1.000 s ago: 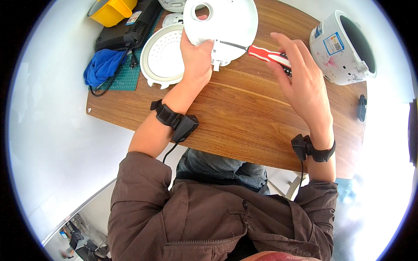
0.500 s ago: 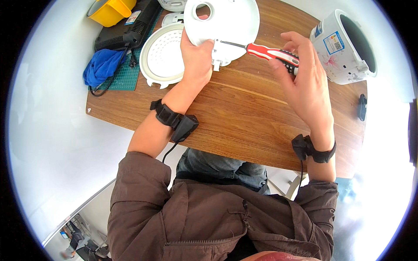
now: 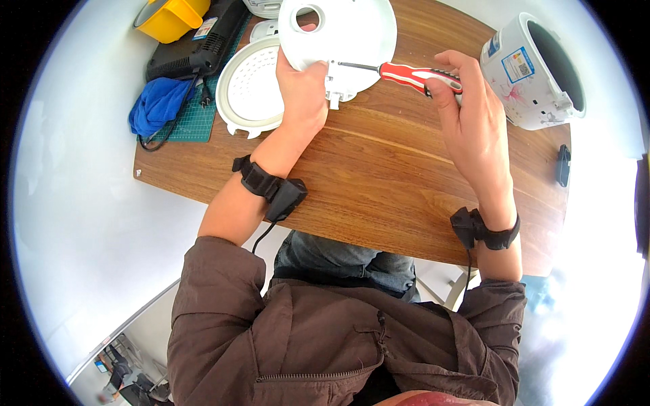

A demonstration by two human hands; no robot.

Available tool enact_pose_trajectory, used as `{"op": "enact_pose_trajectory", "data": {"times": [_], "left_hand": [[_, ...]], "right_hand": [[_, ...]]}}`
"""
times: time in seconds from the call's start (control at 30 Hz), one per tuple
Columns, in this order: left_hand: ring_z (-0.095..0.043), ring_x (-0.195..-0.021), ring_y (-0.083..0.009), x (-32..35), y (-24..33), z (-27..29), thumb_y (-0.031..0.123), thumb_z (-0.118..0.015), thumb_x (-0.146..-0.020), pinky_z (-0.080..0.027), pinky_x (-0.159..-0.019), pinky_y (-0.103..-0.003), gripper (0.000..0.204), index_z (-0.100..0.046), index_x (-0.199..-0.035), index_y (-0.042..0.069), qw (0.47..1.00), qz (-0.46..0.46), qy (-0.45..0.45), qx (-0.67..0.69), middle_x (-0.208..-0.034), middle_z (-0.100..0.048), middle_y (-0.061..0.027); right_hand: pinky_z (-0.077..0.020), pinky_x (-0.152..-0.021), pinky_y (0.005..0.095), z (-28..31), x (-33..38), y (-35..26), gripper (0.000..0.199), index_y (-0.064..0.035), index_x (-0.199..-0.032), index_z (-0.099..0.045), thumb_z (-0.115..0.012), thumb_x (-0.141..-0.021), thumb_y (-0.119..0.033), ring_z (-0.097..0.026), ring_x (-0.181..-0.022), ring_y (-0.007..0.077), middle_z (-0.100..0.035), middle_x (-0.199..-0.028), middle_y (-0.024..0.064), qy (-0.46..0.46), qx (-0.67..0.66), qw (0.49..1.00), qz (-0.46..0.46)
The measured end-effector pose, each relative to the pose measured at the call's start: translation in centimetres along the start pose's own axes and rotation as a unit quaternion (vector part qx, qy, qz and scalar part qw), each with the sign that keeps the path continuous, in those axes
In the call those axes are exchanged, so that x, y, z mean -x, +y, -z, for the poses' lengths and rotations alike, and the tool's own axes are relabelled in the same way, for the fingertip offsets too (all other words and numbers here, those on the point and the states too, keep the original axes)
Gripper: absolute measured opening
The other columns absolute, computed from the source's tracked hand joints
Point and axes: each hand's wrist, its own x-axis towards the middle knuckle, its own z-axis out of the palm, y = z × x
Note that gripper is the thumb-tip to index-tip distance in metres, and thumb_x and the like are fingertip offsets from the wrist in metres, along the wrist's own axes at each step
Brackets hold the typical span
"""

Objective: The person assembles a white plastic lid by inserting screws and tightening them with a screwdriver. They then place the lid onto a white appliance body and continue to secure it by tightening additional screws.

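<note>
My left hand [image 3: 302,95] grips a round white plastic lid [image 3: 352,37], holding it tilted up at the far middle of the table. A round hole pierces the lid, and part of a finger shows through it. In my right hand [image 3: 470,111] is a screwdriver [image 3: 413,75] with a red, white and black handle. Its thin shaft points left, and the tip meets the lid's hinge part [image 3: 336,84] beside my left thumb. Whether a screw sits under the tip is too small to tell. Left of my left hand lies a second round white piece [image 3: 250,91] with small holes.
A white rice-cooker-like housing [image 3: 531,74] with a flower print stands at the right. At the back left are a yellow container [image 3: 169,19], a black device [image 3: 196,51], a blue cloth [image 3: 159,108] and a green cutting mat [image 3: 193,125]. A small black object [image 3: 563,166] lies near the right edge.
The lid, my left hand and the screwdriver have shifted slightly left. In my right hand the handle has turned about its length, and the thumb has moved up onto it.
</note>
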Motion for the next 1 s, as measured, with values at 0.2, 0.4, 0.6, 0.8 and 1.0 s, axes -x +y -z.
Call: {"op": "enact_pose_trajectory", "data": {"times": [0.2,0.4,0.6,0.8,1.0], "left_hand": [[-0.063,-0.12,-0.0278,0.1,0.1,0.1,-0.018,-0.051,-0.084,-0.054,-0.101,-0.039,0.056,-0.051,-0.138,-0.002,1.0,-0.017,-0.008,-0.01,-0.133,-0.06,-0.0166],[-0.064,-0.12,-0.0272,0.0,0.0,0.1,-0.017,-0.051,-0.083,-0.054,-0.1,-0.039,0.057,-0.051,-0.138,-0.002,1.0,-0.019,-0.002,-0.006,-0.132,-0.061,-0.0166],[-0.059,-0.123,-0.0236,0.2,0.4,0.0,-0.015,-0.051,-0.083,-0.048,-0.105,-0.036,0.058,-0.046,-0.139,-0.002,1.0,-0.014,-0.014,-0.006,-0.132,-0.057,-0.0141],[-0.059,-0.122,-0.0239,0.4,0.5,0.0,-0.015,-0.051,-0.084,-0.048,-0.105,-0.036,0.057,-0.046,-0.139,-0.002,0.999,-0.018,-0.025,-0.016,-0.132,-0.057,-0.0143],[-0.058,-0.123,-0.0242,0.2,0.4,0.1,-0.014,-0.051,-0.084,-0.048,-0.106,-0.036,0.059,-0.045,-0.141,-0.002,0.999,-0.016,-0.027,-0.014,-0.133,-0.056,-0.0148]], "right_hand": [[-0.0563,-0.073,0.0378,0.1,0.0,-0.1,0.043,-0.0054,-0.132,-0.051,-0.072,-0.095,-0.01,-0.069,-0.09,0.0316,-0.06,-0.114,0.0152,0.022,-0.004,0.998,0.05],[-0.0565,-0.071,0.0393,0.0,-0.1,-0.8,0.043,-0.0053,-0.133,-0.051,-0.071,-0.095,-0.011,-0.069,-0.089,0.0315,-0.061,-0.112,0.0158,0.019,-0.062,0.998,-0.007],[-0.0568,-0.067,0.0406,-0.2,-0.1,-1.1,0.038,-0.0075,-0.131,-0.054,-0.069,-0.098,-0.019,-0.07,-0.086,0.0319,-0.063,-0.106,0.0146,0.035,-0.091,0.995,-0.006],[-0.055,-0.066,0.0417,0.3,0.1,-0.8,0.032,-0.0048,-0.125,-0.056,-0.068,-0.098,-0.016,-0.069,-0.079,0.0345,-0.065,-0.109,0.0166,0.004,-0.045,0.999,-0.006],[-0.0542,-0.065,0.0402,-0.5,0.1,-0.2,0.031,-0.0043,-0.123,-0.056,-0.069,-0.098,-0.017,-0.068,-0.076,0.0324,-0.066,-0.106,0.0185,0.034,0.011,0.999,0.004]]}}
